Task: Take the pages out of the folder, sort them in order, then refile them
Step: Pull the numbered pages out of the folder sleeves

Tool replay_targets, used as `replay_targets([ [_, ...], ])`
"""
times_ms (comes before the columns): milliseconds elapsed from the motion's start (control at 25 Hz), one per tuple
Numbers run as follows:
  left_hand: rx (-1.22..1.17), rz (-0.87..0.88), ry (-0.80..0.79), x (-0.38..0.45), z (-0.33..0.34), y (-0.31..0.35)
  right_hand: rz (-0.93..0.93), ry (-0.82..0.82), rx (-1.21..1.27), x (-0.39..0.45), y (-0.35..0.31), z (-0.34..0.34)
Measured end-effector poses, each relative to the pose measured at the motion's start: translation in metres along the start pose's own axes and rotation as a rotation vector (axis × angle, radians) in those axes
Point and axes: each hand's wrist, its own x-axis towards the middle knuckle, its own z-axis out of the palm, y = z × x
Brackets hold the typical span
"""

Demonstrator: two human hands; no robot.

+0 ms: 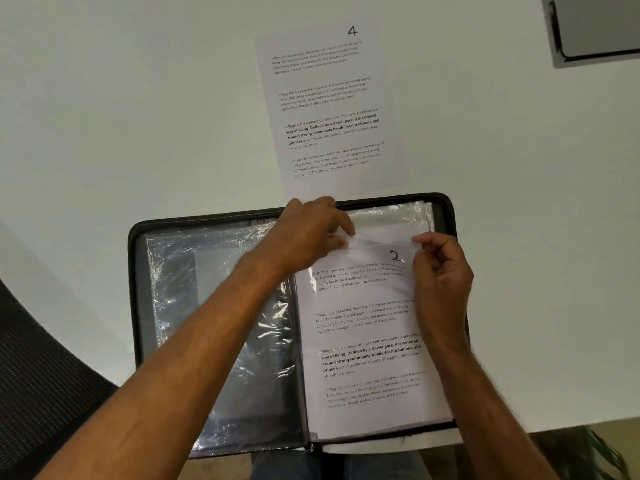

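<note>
On the worktop: a white worktop [138,133] is seen carrying an open black zip folder [291,327], whose near edge overhangs the worktop's front edge.
Folder's right half: a page marked 2 [367,341] is lodged in a clear sleeve [391,220].
Left hand [308,233]: the sleeve's top edge is pinched by curled fingers.
Right hand [443,271]: the page's top right corner is pinched by thumb and forefinger.
Beyond the folder's far edge: a page marked 4 [329,109] is laid flat, with bare worktop on either side.
Far right corner: a grey tray [595,29] is cut by the frame.
</note>
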Motion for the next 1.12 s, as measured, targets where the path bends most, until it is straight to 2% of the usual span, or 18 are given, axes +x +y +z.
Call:
replay_targets([
  [200,0.025,-0.007,0.058,0.002,0.003,0.005,-0.015,0.001,0.01,0.002,-0.001,-0.004],
  [480,0.043,0.013,-0.01,0.009,0.005,0.012,-0.027,0.006,0.024,0.003,-0.004,-0.005],
  [640,0.057,0.019,0.007,0.014,0.007,0.012,-0.053,-0.013,0.013,0.003,-0.001,-0.009],
  [760,0.003,0.01,0.146,0.017,0.003,0.008,-0.02,-0.075,0.015,0.004,0.005,-0.013],
  [920,-0.031,-0.087,0.386,0.025,-0.011,0.008,0.077,-0.142,0.016,0.003,0.011,-0.016],
  [1120,-0.139,-0.171,0.529,0.044,-0.033,0.007,0.146,-0.19,-0.032,0.005,0.014,-0.018],
])
